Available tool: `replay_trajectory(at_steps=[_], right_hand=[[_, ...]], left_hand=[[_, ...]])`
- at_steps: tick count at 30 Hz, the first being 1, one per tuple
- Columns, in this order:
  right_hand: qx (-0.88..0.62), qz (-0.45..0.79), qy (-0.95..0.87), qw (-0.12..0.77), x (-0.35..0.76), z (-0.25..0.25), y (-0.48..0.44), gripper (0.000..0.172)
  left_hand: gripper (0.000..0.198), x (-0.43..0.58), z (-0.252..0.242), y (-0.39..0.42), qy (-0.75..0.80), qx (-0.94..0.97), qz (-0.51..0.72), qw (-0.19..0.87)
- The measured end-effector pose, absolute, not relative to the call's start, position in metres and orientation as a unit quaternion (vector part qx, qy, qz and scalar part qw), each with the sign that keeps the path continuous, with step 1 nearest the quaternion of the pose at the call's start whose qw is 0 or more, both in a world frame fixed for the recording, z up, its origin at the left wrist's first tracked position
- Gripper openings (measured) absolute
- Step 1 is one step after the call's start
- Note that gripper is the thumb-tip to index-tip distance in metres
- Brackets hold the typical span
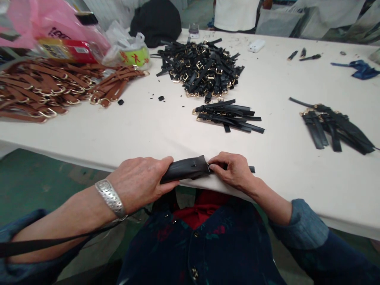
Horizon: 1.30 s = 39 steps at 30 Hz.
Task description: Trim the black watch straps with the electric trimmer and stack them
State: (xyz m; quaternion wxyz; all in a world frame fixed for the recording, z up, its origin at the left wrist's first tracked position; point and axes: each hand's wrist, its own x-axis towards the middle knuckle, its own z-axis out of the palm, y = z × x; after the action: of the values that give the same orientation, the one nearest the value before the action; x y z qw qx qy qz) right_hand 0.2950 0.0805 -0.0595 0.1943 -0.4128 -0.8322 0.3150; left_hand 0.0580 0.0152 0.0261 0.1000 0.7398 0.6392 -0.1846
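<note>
At the table's front edge, my left hand (pixel 139 178) is wrapped round a wide black leather strap piece (pixel 185 168), which has a small metal pin on its face. My right hand (pixel 233 170) pinches at that piece's right end, where a glint of metal shows. Past the right palm pokes the tip of a narrow black strap (pixel 252 169); most of it is hidden by the hand. Beyond the hands lies a small bundle of black buckle straps (pixel 230 114), with gold buckles at the left.
A heap of black buckled straps (pixel 204 69) stands farther back. Brown straps (pixel 44 87) are piled at left beside a pink bag (pixel 56 23). More black straps (pixel 337 126) lie at right, near a blue cloth (pixel 360 70). Behind the table is another person's white garment (pixel 236 15).
</note>
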Motion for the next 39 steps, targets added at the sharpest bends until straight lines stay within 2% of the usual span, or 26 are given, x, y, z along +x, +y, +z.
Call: replay_trajectory(at_steps=[12, 16, 22, 32, 39], right_hand=[[-0.386, 0.305, -0.842, 0.22, 0.299, -0.066, 0.083, 0.015], [-0.389, 0.292, -0.841, 0.237, 0.299, -0.067, 0.081, 0.014], [-0.382, 0.302, -0.837, 0.248, 0.3, -0.066, 0.079, 0.011], [-0.372, 0.295, -0.84, 0.263, 0.299, -0.067, 0.079, 0.01], [-0.402, 0.296, -0.792, 0.351, 0.303, -0.068, 0.083, 0.013]], left_hand=[[0.037, 0.07, 0.045, 0.033, 0.59, 0.773, -0.222, 0.073], [0.039, 0.073, 0.041, 0.033, 0.594, 0.773, -0.214, 0.061], [0.041, 0.056, 0.038, 0.025, 0.624, 0.744, -0.212, 0.114], [0.041, 0.075, 0.042, 0.037, 0.595, 0.771, -0.22, 0.058], [0.045, 0.067, 0.026, 0.027, 0.652, 0.726, -0.165, 0.143]])
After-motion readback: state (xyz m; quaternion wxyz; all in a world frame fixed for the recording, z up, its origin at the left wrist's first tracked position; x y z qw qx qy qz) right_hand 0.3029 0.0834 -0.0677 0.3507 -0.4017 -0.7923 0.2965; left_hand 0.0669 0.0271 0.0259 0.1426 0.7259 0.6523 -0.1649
